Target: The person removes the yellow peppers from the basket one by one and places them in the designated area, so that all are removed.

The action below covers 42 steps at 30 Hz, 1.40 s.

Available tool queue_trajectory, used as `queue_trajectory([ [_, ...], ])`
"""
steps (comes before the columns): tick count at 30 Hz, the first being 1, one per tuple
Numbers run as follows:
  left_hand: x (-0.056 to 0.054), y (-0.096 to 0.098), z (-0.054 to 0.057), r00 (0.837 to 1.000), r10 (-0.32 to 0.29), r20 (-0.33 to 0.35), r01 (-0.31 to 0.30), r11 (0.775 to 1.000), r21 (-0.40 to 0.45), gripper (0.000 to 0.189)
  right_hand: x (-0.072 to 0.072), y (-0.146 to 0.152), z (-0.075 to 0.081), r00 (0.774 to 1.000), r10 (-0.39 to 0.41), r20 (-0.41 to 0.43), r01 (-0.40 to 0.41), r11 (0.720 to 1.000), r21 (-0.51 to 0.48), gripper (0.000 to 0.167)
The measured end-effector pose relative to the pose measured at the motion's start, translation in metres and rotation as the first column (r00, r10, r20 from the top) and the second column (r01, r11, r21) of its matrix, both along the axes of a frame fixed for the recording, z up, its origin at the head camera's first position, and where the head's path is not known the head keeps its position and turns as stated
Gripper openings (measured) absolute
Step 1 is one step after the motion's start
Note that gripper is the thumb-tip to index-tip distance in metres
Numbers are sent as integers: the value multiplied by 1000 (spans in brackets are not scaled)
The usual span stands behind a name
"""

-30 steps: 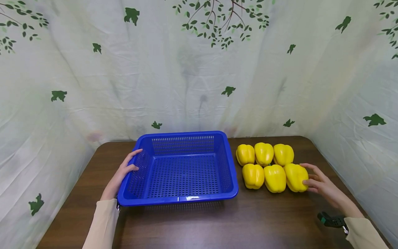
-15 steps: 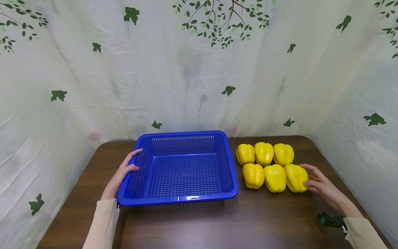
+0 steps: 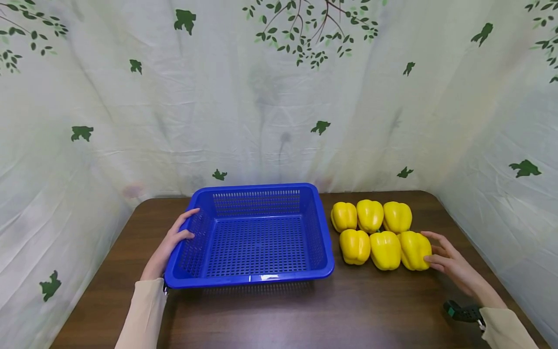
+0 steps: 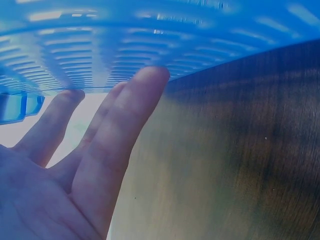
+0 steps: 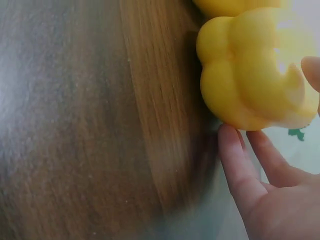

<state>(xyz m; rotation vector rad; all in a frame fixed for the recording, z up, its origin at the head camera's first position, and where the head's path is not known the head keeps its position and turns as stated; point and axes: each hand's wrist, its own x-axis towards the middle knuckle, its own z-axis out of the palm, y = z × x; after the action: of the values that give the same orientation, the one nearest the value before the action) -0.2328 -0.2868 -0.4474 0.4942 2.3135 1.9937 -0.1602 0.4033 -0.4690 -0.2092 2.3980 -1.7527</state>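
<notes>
A blue plastic basket (image 3: 250, 280) with slotted walls stands on the brown table, with nothing inside. My left hand (image 3: 164, 249) grips its left rim, thumb and index finger over the edge. In the left wrist view the other fingers (image 4: 120, 120) lie against the basket's outer wall. Yellow bell peppers form two rows of three to the right of the basket. The front-right bell pepper (image 3: 415, 250) has my right hand (image 3: 459, 269) at its right side. Seen from the right wrist, two fairly straight fingertips (image 5: 229, 135) touch this pepper, and the thumb is near its upper side.
The back row holds a left pepper (image 3: 343, 217), a middle pepper (image 3: 370, 216) and a right pepper (image 3: 397, 216). Two more front peppers, the left one (image 3: 355, 246) and the middle one (image 3: 385, 250), sit close together. A leaf-patterned white curtain (image 3: 261, 121) hangs behind the brown table (image 3: 331, 315).
The front-right pepper has shifted very slightly toward the front and left, with my right hand following it. My left hand and the basket have stayed in place.
</notes>
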Motion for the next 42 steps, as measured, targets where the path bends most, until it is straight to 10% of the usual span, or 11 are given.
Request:
queue_trajectory([
  [15, 9, -4, 8, 973, -64, 223, 73, 997, -31, 60, -7, -2, 13, 988, -58, -145, 43, 993, -110, 48],
  [34, -5, -9, 13, 983, -39, 181, 63, 990, -129, 61, -30, -35, 60, 979, -58, -194, 57, 998, -11, 48],
  [42, -8, -15, 33, 992, -75, 98, 97, 965, -243, 66, -39, -59, 72, 975, -42, -217, 46, 999, 12, 49],
])
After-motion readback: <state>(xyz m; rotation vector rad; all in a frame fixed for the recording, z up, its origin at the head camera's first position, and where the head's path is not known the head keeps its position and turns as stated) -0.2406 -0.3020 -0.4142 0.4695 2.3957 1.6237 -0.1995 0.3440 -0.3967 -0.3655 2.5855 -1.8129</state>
